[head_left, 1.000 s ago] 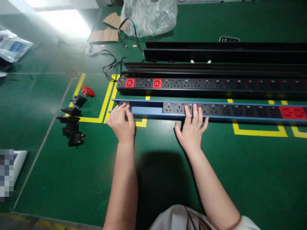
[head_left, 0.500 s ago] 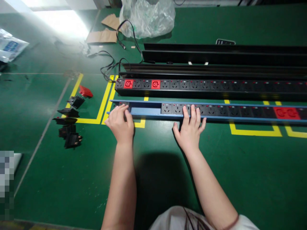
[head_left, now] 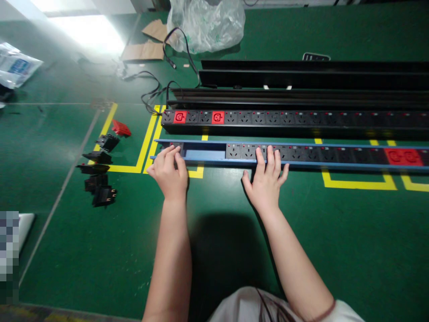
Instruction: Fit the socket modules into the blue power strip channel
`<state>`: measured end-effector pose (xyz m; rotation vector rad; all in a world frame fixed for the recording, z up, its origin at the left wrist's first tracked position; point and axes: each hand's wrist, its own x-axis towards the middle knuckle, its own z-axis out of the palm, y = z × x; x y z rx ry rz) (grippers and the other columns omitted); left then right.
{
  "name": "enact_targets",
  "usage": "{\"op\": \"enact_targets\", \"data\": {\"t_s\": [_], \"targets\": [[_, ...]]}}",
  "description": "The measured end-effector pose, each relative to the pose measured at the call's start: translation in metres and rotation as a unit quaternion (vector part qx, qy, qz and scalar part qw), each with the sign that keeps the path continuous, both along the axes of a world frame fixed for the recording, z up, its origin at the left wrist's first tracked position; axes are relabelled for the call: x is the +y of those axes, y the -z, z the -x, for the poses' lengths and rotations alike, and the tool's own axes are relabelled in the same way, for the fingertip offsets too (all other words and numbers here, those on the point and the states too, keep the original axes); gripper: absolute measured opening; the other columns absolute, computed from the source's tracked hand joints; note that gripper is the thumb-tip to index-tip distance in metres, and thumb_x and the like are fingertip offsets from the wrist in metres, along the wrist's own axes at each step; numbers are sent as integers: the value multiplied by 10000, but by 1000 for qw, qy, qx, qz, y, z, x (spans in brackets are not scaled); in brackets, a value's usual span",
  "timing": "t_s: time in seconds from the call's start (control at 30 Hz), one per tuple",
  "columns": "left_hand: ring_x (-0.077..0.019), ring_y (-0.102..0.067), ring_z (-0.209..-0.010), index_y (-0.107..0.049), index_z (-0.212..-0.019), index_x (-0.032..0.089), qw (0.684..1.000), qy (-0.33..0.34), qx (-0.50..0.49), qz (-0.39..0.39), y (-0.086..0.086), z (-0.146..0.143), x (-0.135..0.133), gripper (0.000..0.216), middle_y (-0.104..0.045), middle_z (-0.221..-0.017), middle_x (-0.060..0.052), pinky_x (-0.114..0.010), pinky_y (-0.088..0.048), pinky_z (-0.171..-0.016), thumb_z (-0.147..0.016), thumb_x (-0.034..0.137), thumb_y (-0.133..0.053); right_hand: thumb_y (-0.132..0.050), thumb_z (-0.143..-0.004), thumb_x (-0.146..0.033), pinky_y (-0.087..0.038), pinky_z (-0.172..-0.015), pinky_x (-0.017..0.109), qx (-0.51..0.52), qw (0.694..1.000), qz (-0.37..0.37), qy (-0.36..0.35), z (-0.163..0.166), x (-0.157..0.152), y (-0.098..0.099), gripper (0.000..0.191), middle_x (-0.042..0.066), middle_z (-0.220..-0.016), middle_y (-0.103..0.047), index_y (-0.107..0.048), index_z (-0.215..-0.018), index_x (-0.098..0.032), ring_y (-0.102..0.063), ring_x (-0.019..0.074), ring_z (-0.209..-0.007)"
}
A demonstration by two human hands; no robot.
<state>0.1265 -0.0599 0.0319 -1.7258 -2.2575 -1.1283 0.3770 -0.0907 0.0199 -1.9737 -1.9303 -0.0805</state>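
A blue rail (head_left: 208, 154) lies across the bench with a row of black socket modules (head_left: 233, 151) set in it and a bare gap toward its left end. At that left end, my left hand (head_left: 169, 172) has its fingers bent over a single black socket module (head_left: 181, 146), which they partly hide. My right hand (head_left: 266, 183) rests with fingers spread on the sockets right of the gap, its thumb out over the bench. Loose black modules (head_left: 97, 156) and a red module (head_left: 121, 128) lie to the left.
Behind the rail runs a finished-looking black socket strip (head_left: 268, 129) with a black cable (head_left: 150, 96). Farther back are long black channels (head_left: 315, 80), a clear plastic bag (head_left: 208, 27) and brown paper pieces (head_left: 144, 51). Yellow tape (head_left: 362, 185) marks the green bench.
The single socket module under my left hand has slid slightly right along the rail. My right hand stays in place. The view has shifted a little.
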Motion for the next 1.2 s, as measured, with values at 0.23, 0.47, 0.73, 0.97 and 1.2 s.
{"op": "enact_targets", "data": {"t_s": [0.23,0.47,0.73,0.97,1.2], "targets": [[-249,-655,-1246,-755,-1174,219,1000,8,11,10,-2,-2,0,305,-737,-1313,-107,-431,-331,-1085,-1036,299,-495,-531,-979,-395,-147,-1288,672,-2,1000,0,4,1,0,-2,747,189,-1747,-296,-330,-1674,-208,-253,356,-1621],[-256,-649,-1258,-757,-1180,220,1000,20,5,9,-3,-3,0,304,-734,-1310,-112,-437,-324,-1084,-1037,307,-504,-526,-982,-404,-141,-1290,657,-8,1000,-8,1,0,0,1,748,184,-1752,-288,-328,-1675,-203,-256,351,-1620],[-256,-646,-1263,-765,-1183,219,999,35,10,12,-2,-4,-1,316,-740,-1304,-104,-421,-315,-1067,-1038,316,-501,-544,-979,-397,-126,-1290,673,4,1000,0,-2,-2,1,2,776,190,-1754,-273,-285,-1688,-220,-223,350,-1630],[-254,-656,-1247,-771,-1181,217,998,51,22,2,-1,-4,0,311,-748,-1287,-103,-412,-316,-1046,-1041,318,-513,-546,-982,-417,-142,-1291,653,-8,1000,-16,0,-2,1,3,753,176,-1754,-290,-331,-1673,-207,-254,345,-1622],[-249,-677,-1206,-782,-1167,232,996,71,39,-21,1,-4,0,293,-762,-1259,-88,-408,-319,-1009,-1044,309,-529,-551,-981,-410,-136,-1290,661,-6,1000,-16,-1,-2,0,5,768,184,-1752,-287,-308,-1682,-212,-240,344,-1625]]}}
